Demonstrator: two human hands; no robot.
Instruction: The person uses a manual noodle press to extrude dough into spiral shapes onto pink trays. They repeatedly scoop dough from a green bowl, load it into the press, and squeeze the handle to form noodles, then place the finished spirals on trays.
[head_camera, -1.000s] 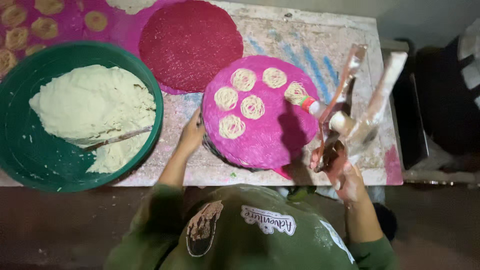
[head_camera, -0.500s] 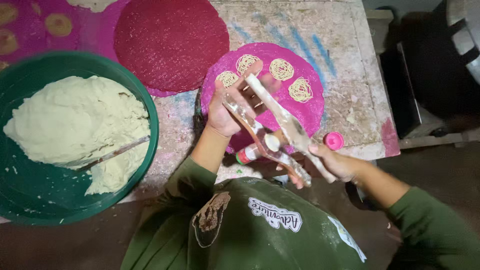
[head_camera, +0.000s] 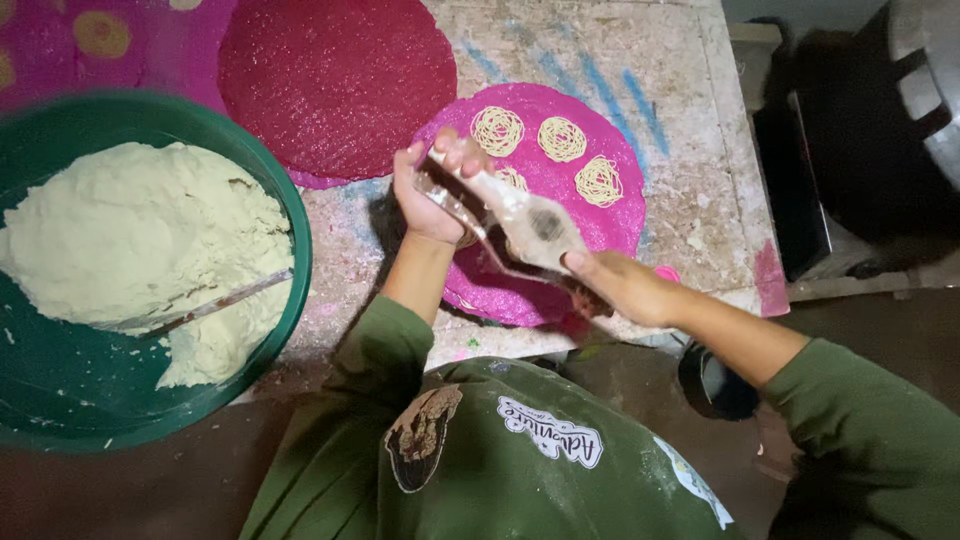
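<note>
Both hands hold a metal dough press above a round pink mat. My left hand grips the far ends of its two long handles. My right hand holds the near end by the barrel. Three coils of thin pale noodle strands lie in the open on the far part of the pink mat, and the press hides more of the mat beneath it. I wear a green sleeved top.
A large green basin at the left holds a mound of pale dough with a metal spoon stuck in it. A dark red round mat lies behind. The worn table's edge is at the right, with dark objects beyond.
The press has swung from the table's right edge to above the pink mat. My left hand left the mat's rim and took the handles. My right hand shifted onto the barrel end.
</note>
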